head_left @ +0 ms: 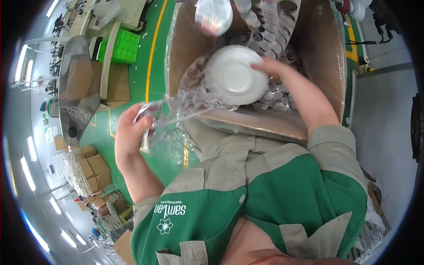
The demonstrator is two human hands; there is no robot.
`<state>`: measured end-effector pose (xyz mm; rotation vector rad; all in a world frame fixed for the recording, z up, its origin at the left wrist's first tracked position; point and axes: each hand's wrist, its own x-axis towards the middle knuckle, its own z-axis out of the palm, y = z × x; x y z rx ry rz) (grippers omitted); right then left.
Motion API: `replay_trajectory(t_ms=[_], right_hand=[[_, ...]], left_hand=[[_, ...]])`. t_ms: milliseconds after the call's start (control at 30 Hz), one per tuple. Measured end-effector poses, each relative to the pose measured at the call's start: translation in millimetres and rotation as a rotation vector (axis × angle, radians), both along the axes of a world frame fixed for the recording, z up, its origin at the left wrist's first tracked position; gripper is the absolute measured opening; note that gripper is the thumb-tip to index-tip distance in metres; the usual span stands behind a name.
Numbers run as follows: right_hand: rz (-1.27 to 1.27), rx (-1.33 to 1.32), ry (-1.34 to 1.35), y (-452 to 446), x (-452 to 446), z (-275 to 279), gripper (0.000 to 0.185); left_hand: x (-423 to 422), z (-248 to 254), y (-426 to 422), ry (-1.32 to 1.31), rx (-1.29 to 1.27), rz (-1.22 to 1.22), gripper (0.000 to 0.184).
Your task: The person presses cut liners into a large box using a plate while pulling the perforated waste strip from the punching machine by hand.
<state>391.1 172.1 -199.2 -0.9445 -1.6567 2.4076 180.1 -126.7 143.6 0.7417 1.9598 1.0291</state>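
Observation:
Clear plastic film [190,102] trails from my left hand [134,129], whose fingers are closed on it, left of a large cardboard box [322,44]. Over the box, my right hand [268,67] has its fingers at the right rim of a round white lid-like piece [238,75]; whether they grip it is blurred. Many small clear discs [278,97] lie inside the box below. Strips with round holes [282,26] hang into it from the top. Another round pale piece with coloured print [213,17] is at the box's upper left.
A green crate [126,46] and machine table [119,13] stand at the upper left. Cardboard boxes [95,168] are stacked at the lower left, near another person [110,216]. A grey panel [388,115] runs along the right.

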Motion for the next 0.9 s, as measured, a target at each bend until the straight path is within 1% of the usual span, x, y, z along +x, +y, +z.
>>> replay_trajectory(t_ms=[33, 67, 100, 133, 167, 200, 233, 267, 300, 333, 367, 400, 433, 467, 533, 567, 600, 633, 667, 700, 733, 767, 800, 833, 867, 900], right_hand=[[0.019, 0.633, -0.384, -1.1, 11.7, -45.5, 0.039], [-0.037, 0.785, -0.582, -13.3, 21.5, -62.1, 0.033], [0.052, 0.869, -0.661, -12.1, 29.5, -69.2, 0.034], [0.146, 0.952, -0.740, -15.6, 33.0, -60.7, 0.035], [0.187, 0.958, -0.827, -8.9, 31.2, -49.7, 0.035], [0.228, 0.980, -0.847, 2.7, 21.7, -37.4, 0.035], [0.269, 1.002, -0.868, 17.5, 9.7, -24.4, 0.036], [0.293, 0.971, -0.826, 29.8, -1.3, 7.5, 0.036], [0.249, 0.992, -0.721, 37.9, -9.4, 45.0, 0.036], [0.235, 1.098, -0.572, 46.8, -16.2, 79.1, 0.035], [0.139, 1.078, -0.393, 52.2, -21.7, 106.3, 0.036], [0.015, 1.048, -0.075, 48.7, -19.6, 146.2, 0.033], [-0.094, 0.596, 0.097, 29.0, -14.2, 194.4, 0.033], [-0.066, 0.391, 0.289, 24.9, -12.1, 211.5, 0.037], [-0.068, -0.055, 0.689, 11.6, -17.5, 204.8, 0.047], [0.108, -0.390, 0.814, 11.0, -25.4, 166.9, 0.050], [0.205, -0.536, 0.834, 5.1, -32.9, 129.0, 0.052], [0.116, -0.377, 0.557, -1.3, -34.8, 89.6, 0.056], [0.041, -0.138, 0.189, -4.7, -36.5, 54.3, 0.051], [0.137, 0.711, -0.162, -2.7, -29.1, 35.3, 0.041], [0.241, 0.988, -0.611, -9.2, -11.9, 12.2, 0.030], [0.297, 1.175, -0.719, -8.6, 4.3, -33.5, 0.025], [0.143, 1.144, -0.845, -8.0, 16.6, -46.6, 0.021], [0.175, 1.059, -0.898, 3.1, 26.9, -56.4, 0.022], [0.214, 0.977, -0.949, 13.4, 31.7, -53.6, 0.022], [0.316, 0.956, -0.954, 22.1, 29.3, -43.1, 0.024]], left_hand=[[-7.6, 4.4, -15.4, 0.008, 0.011, 0.057, 0.030], [-13.4, 5.9, -28.8, -0.022, 0.035, 0.034, 0.033], [-17.8, 7.1, -37.4, -0.054, 0.056, 0.012, 0.035], [-20.4, 8.8, -39.9, -0.032, 0.001, 0.027, 0.043], [-25.3, 4.7, -42.7, 0.044, -0.025, 0.026, 0.044], [-29.2, -1.0, -43.9, 0.119, -0.046, 0.026, 0.046], [-25.3, -0.5, -40.6, 0.204, -0.044, -0.048, 0.044], [-23.1, 1.9, -39.3, 0.197, -0.042, -0.046, 0.044], [-20.5, 4.5, -38.7, 0.238, -0.096, -0.093, 0.043], [-18.0, 7.3, -38.6, 0.278, -0.151, -0.142, 0.041], [-15.3, 10.9, -40.6, 0.386, -0.105, -0.206, 0.036], [-13.4, 19.0, -41.2, 0.473, -0.016, -0.325, 0.035], [-11.3, 30.8, -41.0, 0.560, 0.071, -0.444, 0.034], [1.6, 43.9, -36.8, 0.592, 0.135, -0.460, 0.037], [-2.3, 52.8, -49.6, 0.510, 0.423, -0.616, 0.053], [-8.5, 54.3, -63.6, 0.510, 0.587, -0.653, 0.057], [-14.7, 55.8, -77.4, 0.513, 0.747, -0.693, 0.062], [-16.3, 59.9, -88.8, 0.494, 0.881, -0.690, 0.056], [-17.4, 65.4, -102.1, 0.456, 0.985, -0.622, 0.051], [-17.6, 70.8, -116.8, 0.418, 1.089, -0.478, 0.046], [-19.5, 75.4, -131.3, 0.428, 1.170, -0.241, 0.043], [-27.3, 79.6, -143.3, 0.502, 1.209, 0.054, 0.040], [-48.7, 78.7, -154.2, 0.686, 1.072, 0.424, 0.039], [-71.1, 77.4, -167.0, 0.776, 0.869, 0.777, 0.040], [-104.8, 82.3, -172.8, 0.797, 0.442, 0.968, 0.044], [-167.9, 67.2, -210.9, 0.879, 0.144, 0.671, 0.049]])
